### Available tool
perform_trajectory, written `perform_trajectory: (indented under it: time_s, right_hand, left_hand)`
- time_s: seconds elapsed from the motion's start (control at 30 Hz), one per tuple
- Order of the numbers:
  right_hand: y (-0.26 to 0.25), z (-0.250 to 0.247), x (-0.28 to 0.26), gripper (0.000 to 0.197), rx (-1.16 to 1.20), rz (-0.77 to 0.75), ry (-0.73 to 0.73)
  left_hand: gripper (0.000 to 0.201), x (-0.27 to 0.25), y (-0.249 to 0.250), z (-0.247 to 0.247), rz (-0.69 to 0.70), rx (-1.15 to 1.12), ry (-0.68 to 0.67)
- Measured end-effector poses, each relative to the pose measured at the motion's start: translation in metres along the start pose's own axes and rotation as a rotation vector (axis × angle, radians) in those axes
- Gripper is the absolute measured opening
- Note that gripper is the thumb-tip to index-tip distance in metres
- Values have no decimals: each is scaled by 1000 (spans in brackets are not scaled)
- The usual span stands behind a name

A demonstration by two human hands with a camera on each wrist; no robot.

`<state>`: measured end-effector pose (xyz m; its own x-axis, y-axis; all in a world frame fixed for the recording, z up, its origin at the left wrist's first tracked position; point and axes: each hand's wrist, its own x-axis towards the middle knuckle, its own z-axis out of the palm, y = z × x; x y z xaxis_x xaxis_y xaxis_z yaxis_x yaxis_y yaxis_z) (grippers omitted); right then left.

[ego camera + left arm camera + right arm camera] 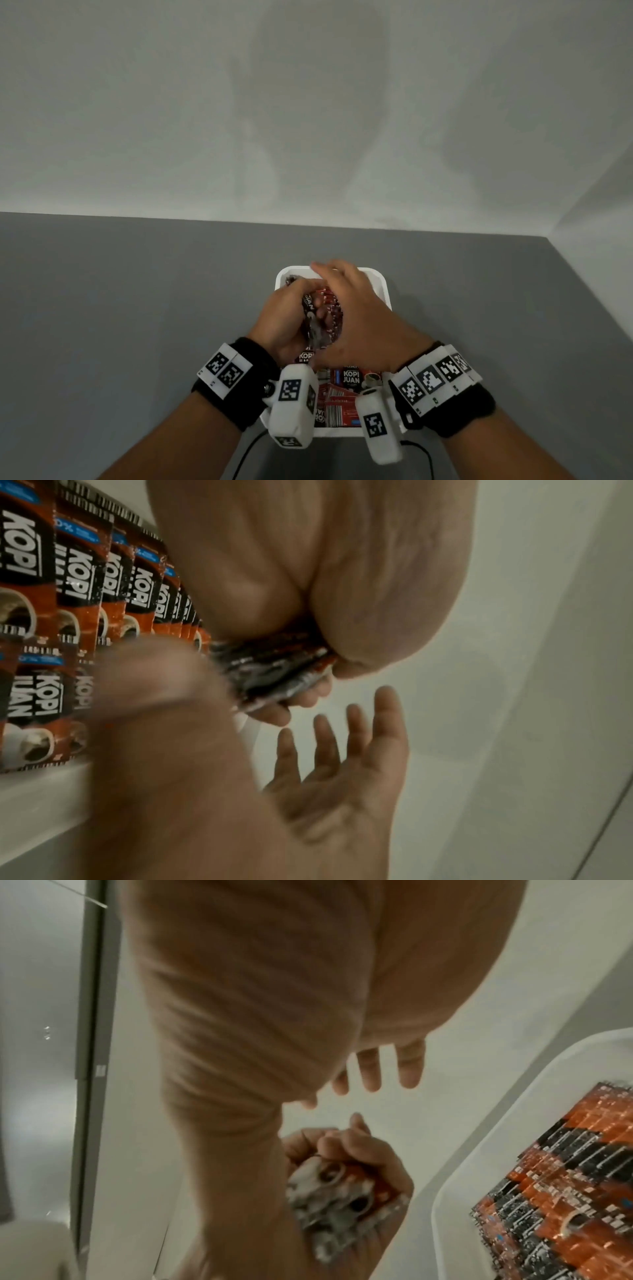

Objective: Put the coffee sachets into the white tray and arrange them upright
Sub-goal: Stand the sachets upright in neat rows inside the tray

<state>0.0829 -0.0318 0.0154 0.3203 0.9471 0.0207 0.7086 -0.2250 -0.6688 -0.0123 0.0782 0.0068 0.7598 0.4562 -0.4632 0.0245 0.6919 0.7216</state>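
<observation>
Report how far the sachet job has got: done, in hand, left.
Done: many coffee sachets already stand in rows inside the white tray.
In hand: the left hand grips a bundle of sachets over the tray; the right hand, fingers straight, hovers above it.
Left: set that bundle upright in the tray's far end. Whether loose sachets remain elsewhere cannot be seen.
</observation>
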Motion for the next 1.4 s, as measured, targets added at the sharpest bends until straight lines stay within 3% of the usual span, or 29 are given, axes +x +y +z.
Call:
perform_trajectory:
  time_s: [0.1, 0.2, 0.37, 0.47, 0.6, 0.67, 0.77, 0.9, 1.03, 1.13, 1.2, 1.3, 1.4]
  right_hand:
    - [4, 8, 6, 133, -21, -105, -63]
    - [6, 6, 8, 126, 6, -81, -29]
    - [8, 6, 8, 128, 3, -101, -40]
    - [9, 1, 3, 129, 220, -17, -31]
    - [20, 3, 5, 82, 583, 184, 186]
    - [25, 7, 4, 60, 674, 247, 224]
    - [24, 8, 1, 33, 684, 251, 226]
    - [30, 2, 1, 19, 592, 268, 295]
    - [35, 5, 1, 17, 421, 230, 241]
    - [48, 7, 4, 21, 258, 271, 182]
    - [54, 14, 4, 21, 79, 293, 29]
    - [56, 35, 6, 17, -86, 270, -198]
    - [53, 56, 13, 24, -145, 256, -308]
  left_hand:
    - [16, -2, -1, -1, -13, 86, -129]
    - [27, -2, -6, -3, -16, 94, -228]
    - [21, -6, -8, 0, 24, 127, -211]
    - [22, -5, -6, -3, 77, 170, -161]
    - [26, -3, -9, -3, 232, 137, -120]
    - [27, 1, -11, -3, 297, 150, -21]
    - [33, 4, -14, -4, 320, 149, 8]
    - [25, 5, -12, -15, 289, 150, 9]
    - [20, 1, -14, -25, 297, 200, 10]
    - [6, 2, -9, -35, 299, 247, 160]
    - [10, 2, -4, -42, 293, 316, 270]
    - [11, 2, -2, -49, 258, 559, 267]
    - [14, 2, -8, -52, 190, 890, 198]
